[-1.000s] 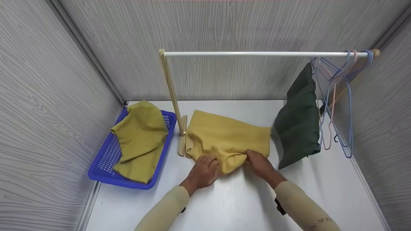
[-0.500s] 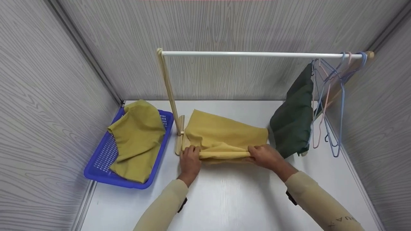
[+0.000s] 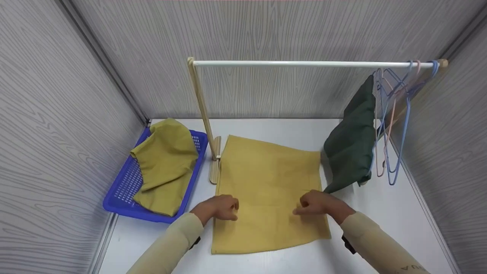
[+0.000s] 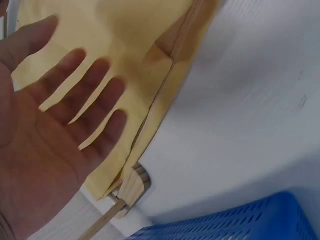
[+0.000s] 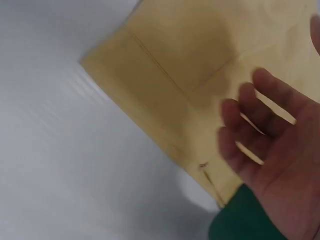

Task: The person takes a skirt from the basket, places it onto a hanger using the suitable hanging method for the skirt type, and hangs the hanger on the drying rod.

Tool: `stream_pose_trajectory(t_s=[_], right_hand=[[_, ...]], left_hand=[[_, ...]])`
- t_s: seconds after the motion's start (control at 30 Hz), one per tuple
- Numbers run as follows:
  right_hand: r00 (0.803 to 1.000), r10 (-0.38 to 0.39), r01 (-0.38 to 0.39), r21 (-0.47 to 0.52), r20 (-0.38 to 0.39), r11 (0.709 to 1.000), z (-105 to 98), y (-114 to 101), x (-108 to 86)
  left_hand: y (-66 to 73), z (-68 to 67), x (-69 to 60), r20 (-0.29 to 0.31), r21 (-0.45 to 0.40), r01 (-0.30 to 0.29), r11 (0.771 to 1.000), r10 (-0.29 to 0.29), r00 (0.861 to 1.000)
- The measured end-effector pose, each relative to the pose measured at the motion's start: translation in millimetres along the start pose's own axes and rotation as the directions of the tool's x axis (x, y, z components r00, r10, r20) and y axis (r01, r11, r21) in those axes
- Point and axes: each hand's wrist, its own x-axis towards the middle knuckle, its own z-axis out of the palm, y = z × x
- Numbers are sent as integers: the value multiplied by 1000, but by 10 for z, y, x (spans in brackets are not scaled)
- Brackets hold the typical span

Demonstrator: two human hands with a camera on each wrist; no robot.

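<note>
A yellow cloth piece with stitched seams lies spread nearly flat on the white table, its near edge towards me. My left hand is over its left side; in the left wrist view the fingers are spread and relaxed, holding nothing. Over the cloth's right side is my right hand, its fingers loosely bent and nothing in them. Whether either hand touches the cloth I cannot tell. Close by on the right, a dark green cloth hangs from the rack.
At the left, a blue basket holds another yellow cloth. A white rod spans the back on a wooden post, whose foot touches the cloth's left edge. Several blue and pink hangers hang at the rod's right end.
The yellow cloth's bunched near part, gripped by both hands half a second ago, has been drawn towards me and spread out. Both hands have let go and moved nearer.
</note>
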Motion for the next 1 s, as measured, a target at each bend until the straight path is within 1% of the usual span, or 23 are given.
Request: stream_pose_trajectory(t_s=[0.03, 0.07, 0.1, 0.13, 0.17, 0.2, 0.27, 0.3, 0.37, 0.43, 0.5, 0.53, 0.57, 0.63, 0.67, 0.7, 0.73, 0.77, 0.87, 0.9, 0.93, 0.97, 1.0], right_hand=[[996, 20, -20, 3, -86, 1000, 75, 14, 21], [984, 48, -47, 11, -171, 999, 160, 21, 41], [967, 66, -67, 4, -244, 998, 247, 21, 55], [953, 81, -88, -11, -293, 996, 337, 16, 64], [944, 98, -111, -24, -314, 994, 425, 9, 67], [943, 108, -125, -33, -315, 992, 504, 4, 69], [953, 140, -155, -34, -268, 987, 619, -1, 70], [960, 146, -159, -36, -240, 987, 647, 1, 76], [966, 160, -165, -8, -202, 986, 653, 19, 104], [964, 177, -174, 36, -200, 984, 614, 50, 132], [948, 172, -160, 65, -267, 985, 594, 87, 148], [937, 159, -147, 61, -312, 987, 588, 103, 151], [924, 133, -127, 40, -359, 991, 596, 116, 143], [900, 64, -88, -36, -432, 995, 655, 137, 109], [891, 35, -78, -77, -452, 994, 689, 141, 88], [888, 12, -69, -108, -460, 992, 719, 139, 71], [893, -1, -61, -122, -450, 991, 740, 133, 59], [905, -8, -53, -133, -425, 990, 749, 126, 60], [941, 33, -65, -85, -338, 994, 690, 84, 124], [945, 41, -65, -64, -325, 996, 659, 70, 155], [945, 39, -59, -54, -325, 997, 629, 66, 189], [940, 38, -58, -49, -340, 997, 601, 58, 213], [929, 29, -49, -45, -368, 998, 580, 52, 227]], left_hand=[[7, 85, 40, -61, 8, -4, 1000, 4, 998], [16, 182, 81, -133, 31, -12, 999, 16, 991], [23, 285, 122, -197, 58, -17, 998, 29, 980], [30, 392, 152, -244, 85, -16, 996, 37, 969], [37, 496, 172, -260, 100, -11, 995, 37, 965], [45, 587, 188, -264, 109, -9, 994, 37, 964], [56, 714, 210, -245, 141, 12, 990, 23, 969], [57, 749, 223, -239, 153, 27, 988, 10, 971], [51, 766, 267, -241, 194, 75, 978, -26, 970], [58, 727, 330, -269, 236, 127, 963, -61, 961], [92, 698, 384, -320, 249, 161, 955, -76, 944], [115, 690, 395, -333, 248, 168, 954, -79, 939], [148, 694, 388, -334, 240, 165, 957, -78, 939], [203, 762, 349, -308, 217, 141, 966, -69, 949], [225, 799, 321, -286, 203, 128, 971, -66, 956], [236, 837, 295, -261, 195, 120, 974, -66, 963], [236, 869, 278, -239, 190, 116, 975, -69, 969], [225, 885, 274, -233, 193, 120, 974, -73, 970], [145, 844, 335, -279, 228, 153, 962, -86, 956], [118, 810, 358, -297, 227, 158, 961, -86, 951], [95, 774, 381, -314, 220, 159, 962, -84, 946], [75, 743, 396, -329, 209, 154, 966, -79, 941], [63, 721, 399, -335, 196, 143, 970, -71, 939]])
